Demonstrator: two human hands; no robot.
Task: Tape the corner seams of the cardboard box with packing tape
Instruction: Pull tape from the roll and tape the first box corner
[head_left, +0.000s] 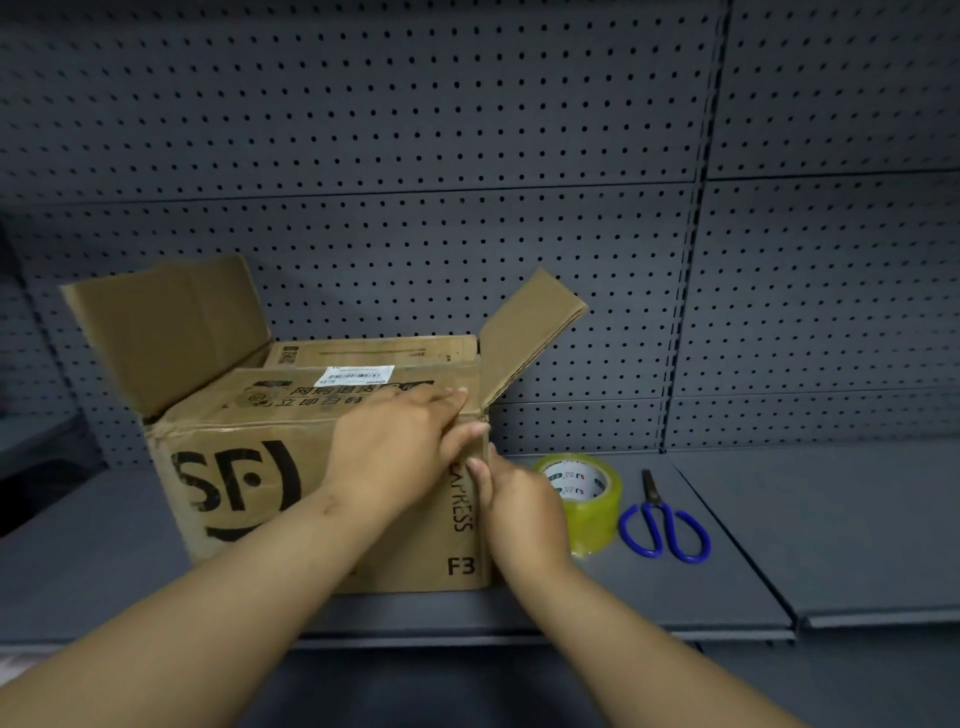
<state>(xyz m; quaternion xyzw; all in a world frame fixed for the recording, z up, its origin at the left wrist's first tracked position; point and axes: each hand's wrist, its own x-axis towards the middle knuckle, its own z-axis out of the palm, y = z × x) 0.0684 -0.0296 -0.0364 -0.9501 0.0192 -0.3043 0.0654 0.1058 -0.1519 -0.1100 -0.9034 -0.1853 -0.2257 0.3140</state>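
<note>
Head view: cardboard box (249, 483) on shelf (779, 519), front right corner seam (484, 571) runs vertical, your left hand (395, 447) presses straight fingers flat at its top, your right hand (519, 509) thumbs it lower, other fingers hidden, tape roll (592, 499) just beside that hand.

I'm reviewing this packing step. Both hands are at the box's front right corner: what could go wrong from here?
The left hand and right hand crowd one corner of the cardboard box; any tape there might crease. The raised right flap above could snag tape. The tape roll sits by the right hand and might get knocked toward the scissors.
</note>
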